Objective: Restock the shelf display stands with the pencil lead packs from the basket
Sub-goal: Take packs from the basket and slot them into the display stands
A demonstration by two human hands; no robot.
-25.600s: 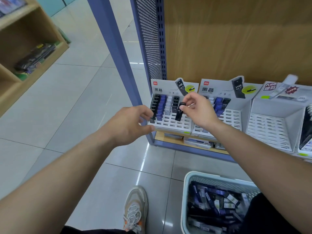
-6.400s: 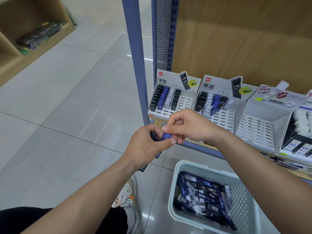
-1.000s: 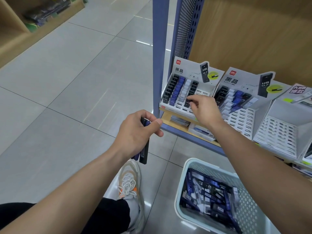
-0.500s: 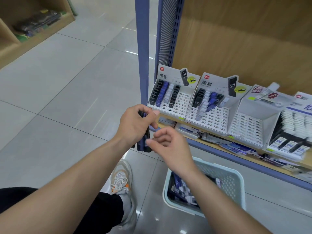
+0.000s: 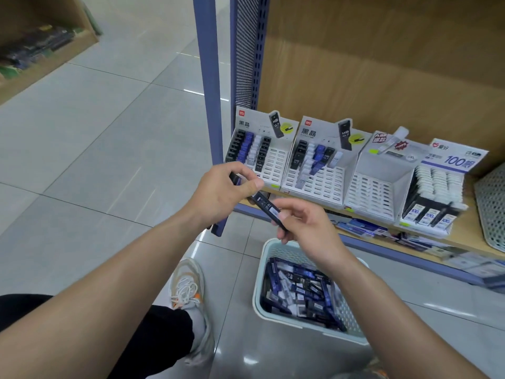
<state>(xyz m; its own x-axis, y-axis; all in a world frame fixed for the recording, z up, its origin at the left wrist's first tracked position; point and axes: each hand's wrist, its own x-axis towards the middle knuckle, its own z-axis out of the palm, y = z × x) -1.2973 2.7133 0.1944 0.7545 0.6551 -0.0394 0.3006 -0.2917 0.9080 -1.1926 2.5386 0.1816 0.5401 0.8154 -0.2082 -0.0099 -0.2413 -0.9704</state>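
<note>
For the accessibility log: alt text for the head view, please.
The right hand pinches a lead pack beside the left hand, which grips more packs, above a basket of packs. Partly filled stands sit on the shelf beyond.

Four display stands [image 5: 314, 170]; one floor basket [image 5: 258, 291]; two hands [image 5: 218, 198]; many lead packs [image 5: 297, 285].

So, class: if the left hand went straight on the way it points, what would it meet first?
Probably the leftmost display stand: the left hand, gripping lead packs, points up and right toward it. Depth is unclear.
</note>
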